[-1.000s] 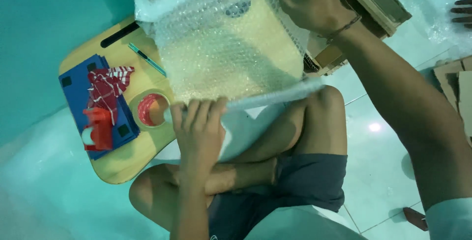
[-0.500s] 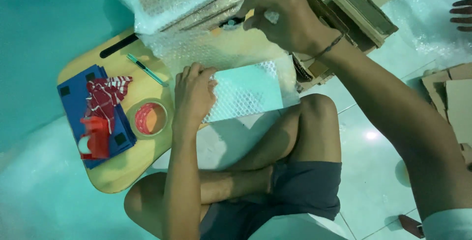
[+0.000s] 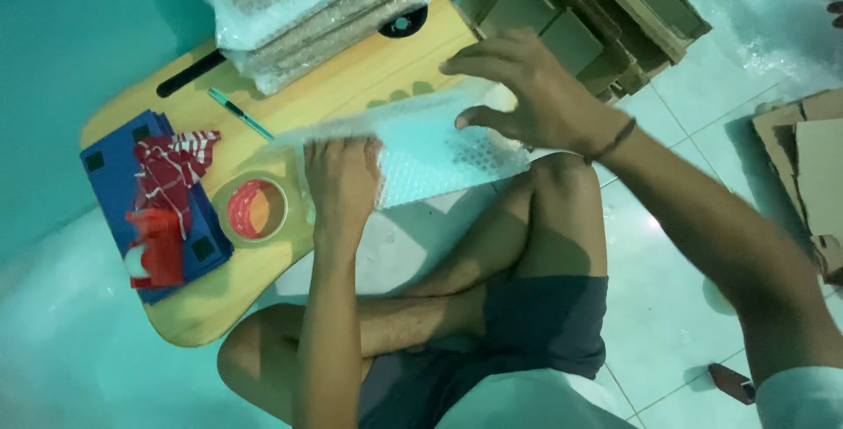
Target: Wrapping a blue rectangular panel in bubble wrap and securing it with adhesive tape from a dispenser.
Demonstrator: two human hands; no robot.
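A flat packet in bubble wrap (image 3: 430, 152) lay at the near edge of the small wooden lap table (image 3: 351, 86), partly overhanging the person's crossed legs. The left hand (image 3: 342, 185) pressed flat on the packet's left end, fingers together, pinning it down rather than gripping it. The right hand (image 3: 527, 95) hovered over the right end with fingers spread wide, fingertips touching the wrap and the thumb tucked along its edge.

As far as I could judge, the wrapping was folded around the packet but not yet taped. The roll of tape (image 3: 256, 209) sat untouched just left of the packet. A green pen (image 3: 239, 114) lay further back. At the left edge sat a blue board (image 3: 114, 185) with a red-and-white cloth (image 3: 171, 165) and a red tape dispenser (image 3: 158, 249) on it. Along the far edge a stack of wrapped bundles (image 3: 307, 7) was piled, with flat cardboard (image 3: 606, 7) on the floor beyond.
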